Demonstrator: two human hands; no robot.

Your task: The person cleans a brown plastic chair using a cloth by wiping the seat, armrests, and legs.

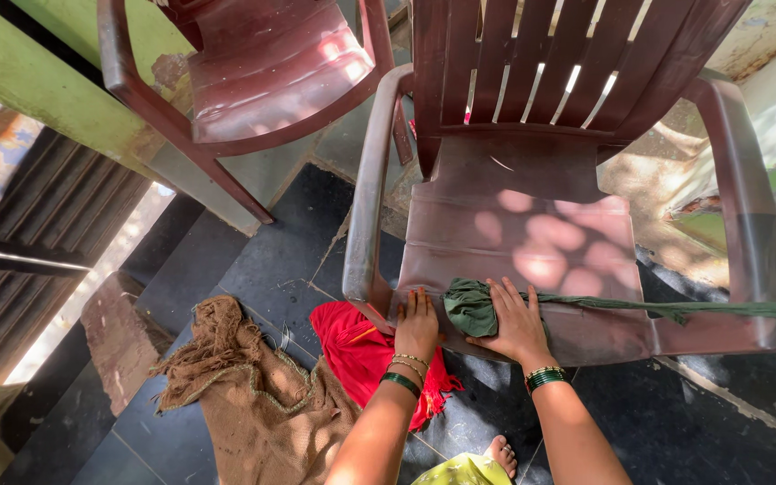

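A dark green cloth (471, 305) lies bunched at the front edge of a maroon plastic chair (532, 233), and its twisted tail runs right across the seat to the armrest. My right hand (515, 321) presses on the bunched end with fingers spread over it. Just left of the cloth, my left hand (417, 325) rests flat on the seat's front edge, holding nothing. Both wrists wear green and gold bangles.
A second maroon chair (262, 72) stands behind to the left. A red cloth (361, 355) and a brown burlap sack (262, 404) lie on the dark tiled floor below the seat. My bare foot (501, 454) shows at the bottom. A green wall (47, 81) is at left.
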